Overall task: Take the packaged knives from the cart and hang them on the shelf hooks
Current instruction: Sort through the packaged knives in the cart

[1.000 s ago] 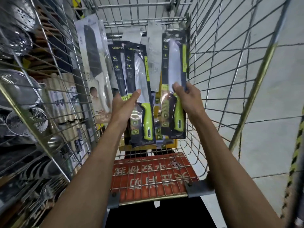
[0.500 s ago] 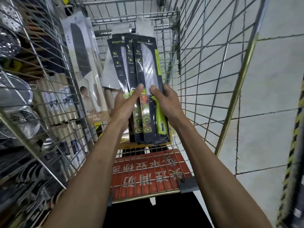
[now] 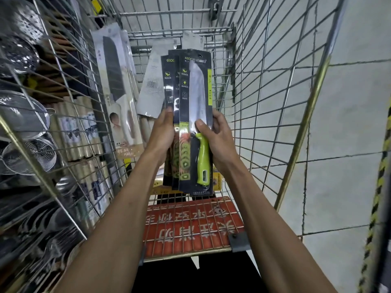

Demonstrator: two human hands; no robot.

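Both hands hold one upright stack of packaged knives (image 3: 191,115) inside the wire cart (image 3: 275,85). The packs are black cards with green-handled knives; the front pack shows a steel blade and lime handle. My left hand (image 3: 163,134) grips the stack's left edge, fingers behind it. My right hand (image 3: 218,138) grips the right edge, thumb across the front pack just above the handle. More packaged knives in pale cards (image 3: 118,98) lean against the cart's left wall. No shelf hooks are in view.
A red plastic child-seat flap (image 3: 190,227) lies at the cart's near end. Left of the cart, shelves hold steel strainers (image 3: 31,155), ladles and rolled mats (image 3: 78,127). Grey tiled floor (image 3: 349,123) lies to the right, with a yellow-black striped post (image 3: 378,187) at the edge.
The two separate bundles, one in each hand a second ago, have been brought together into one stack. The stack now sits squarer and slightly higher between both hands.
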